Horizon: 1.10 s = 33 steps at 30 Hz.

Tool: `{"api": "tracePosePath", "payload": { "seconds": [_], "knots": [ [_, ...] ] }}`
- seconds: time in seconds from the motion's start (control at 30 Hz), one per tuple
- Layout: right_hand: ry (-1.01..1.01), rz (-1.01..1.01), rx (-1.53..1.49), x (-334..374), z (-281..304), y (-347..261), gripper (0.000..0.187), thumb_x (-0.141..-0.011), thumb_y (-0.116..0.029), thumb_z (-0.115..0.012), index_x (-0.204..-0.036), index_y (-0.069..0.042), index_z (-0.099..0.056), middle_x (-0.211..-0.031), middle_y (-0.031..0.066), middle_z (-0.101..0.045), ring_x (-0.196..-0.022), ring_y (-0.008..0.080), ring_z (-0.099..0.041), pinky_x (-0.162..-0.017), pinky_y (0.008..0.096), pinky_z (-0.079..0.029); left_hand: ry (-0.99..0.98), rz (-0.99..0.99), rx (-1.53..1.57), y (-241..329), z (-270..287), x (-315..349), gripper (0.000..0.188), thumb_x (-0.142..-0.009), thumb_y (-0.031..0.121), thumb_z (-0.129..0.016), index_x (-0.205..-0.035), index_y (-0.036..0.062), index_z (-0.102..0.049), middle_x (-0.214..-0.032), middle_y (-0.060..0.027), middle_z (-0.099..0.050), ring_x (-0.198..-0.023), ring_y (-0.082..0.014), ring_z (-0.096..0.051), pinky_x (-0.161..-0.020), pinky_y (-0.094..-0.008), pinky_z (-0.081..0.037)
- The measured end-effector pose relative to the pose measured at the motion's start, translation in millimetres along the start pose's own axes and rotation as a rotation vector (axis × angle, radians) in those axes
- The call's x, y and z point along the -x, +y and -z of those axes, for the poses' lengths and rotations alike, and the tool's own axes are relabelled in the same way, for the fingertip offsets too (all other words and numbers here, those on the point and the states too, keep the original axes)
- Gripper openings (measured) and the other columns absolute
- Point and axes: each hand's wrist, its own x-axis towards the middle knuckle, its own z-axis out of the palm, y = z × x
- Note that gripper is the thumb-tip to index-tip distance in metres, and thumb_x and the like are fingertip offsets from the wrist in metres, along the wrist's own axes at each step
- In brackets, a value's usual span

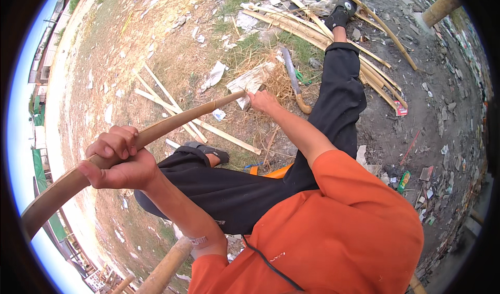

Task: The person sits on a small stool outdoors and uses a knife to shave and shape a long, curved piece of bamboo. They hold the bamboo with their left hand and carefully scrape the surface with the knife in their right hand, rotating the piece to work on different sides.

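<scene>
A long split bamboo strip (177, 121) slants across in front of me, its near end reaching the left rim of the head view and looking wide there. My left hand (122, 158) is wrapped around it from below, thumb along the near side. At the strip's far, narrow end my right hand (264, 102) is closed on the tip; its fingers are partly hidden. Just right of that hand, a machete (291, 74) with a curved wooden handle lies on dry grass, apart from my fingers. Below the held strip, several thin pale bamboo slats (225, 134) lie crossed on the ground.
A pile of split bamboo strips (291, 27) lies beyond my right hand, partly beneath my outstretched leg (338, 96). A curved bamboo pole (385, 28) rests past my foot. Thick bamboo posts (441, 8) stand at the edges. Litter covers the ground, including a green packet (403, 181).
</scene>
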Motion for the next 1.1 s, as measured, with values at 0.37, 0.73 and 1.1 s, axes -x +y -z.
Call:
{"api": "tracePosePath", "payload": {
  "seconds": [0.37, 0.73, 1.1],
  "knots": [
    [0.241, -0.023, 0.247, -26, -38, 28, 0.058, -0.095, -0.050, -0.034, -0.087, -0.003, -0.067, -0.087, 0.0164, -0.068, -0.083, 0.0307, -0.068, -0.070, 0.0420, -0.054, 0.217, 0.020, 0.048, 0, 17, -3, 0.050, -0.090, 0.055, -0.043, -0.063, 0.0130, -0.037, -0.046, 0.0009, -0.028, -0.040, -0.0109, -0.028, -0.043, -0.0253, -0.027],
    [0.430, -0.177, 0.307, 23, 13, 105, 0.039, -0.083, -0.036, -0.060, -0.101, -0.002, -0.062, -0.109, 0.0182, -0.057, -0.108, 0.0331, -0.052, -0.092, 0.0529, -0.036, 0.267, 0.039, -0.048, -2, 25, -10, 0.048, -0.087, 0.055, -0.045, -0.064, 0.0134, -0.038, -0.048, 0.0011, -0.028, -0.043, -0.0120, -0.028, -0.050, -0.0265, -0.031],
    [0.033, -0.326, -0.550, 1, 32, 132, 0.041, -0.077, -0.031, -0.070, -0.096, 0.004, -0.060, -0.082, 0.0182, -0.064, -0.070, 0.0231, -0.063, -0.060, 0.0378, -0.049, -0.340, -0.148, 0.250, -13, 48, -9, 0.042, -0.096, 0.042, -0.044, -0.069, 0.0104, -0.043, -0.045, -0.0005, -0.034, -0.038, -0.0120, -0.032, -0.040, -0.0280, -0.032]
  ]
}}
